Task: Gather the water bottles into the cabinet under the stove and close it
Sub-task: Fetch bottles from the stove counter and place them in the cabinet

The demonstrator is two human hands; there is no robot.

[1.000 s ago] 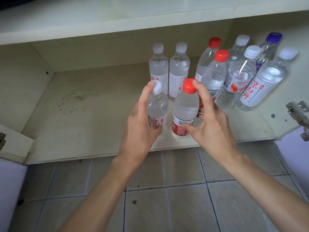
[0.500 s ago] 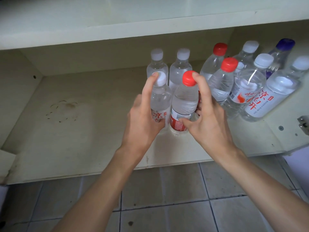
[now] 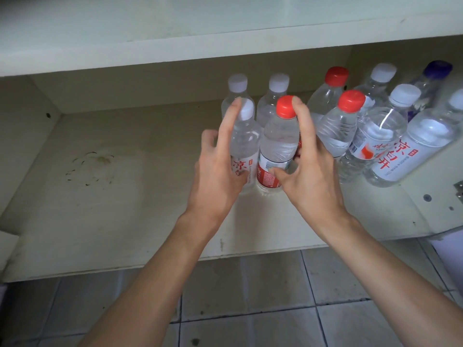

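Right hand (image 3: 310, 176) gripping red-capped bottle (image 3: 278, 144), bottles (image 3: 269, 108) behind

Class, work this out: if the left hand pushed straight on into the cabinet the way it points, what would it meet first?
Probably the rear white-capped bottle, standing just behind the front white-capped bottle that the left hand grips; the gap between them is unclear.

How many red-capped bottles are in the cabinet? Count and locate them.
3: front red-capped bottle, gripped by the right hand; middle red-capped bottle, to its right; back red-capped bottle, behind that. More may be hidden.
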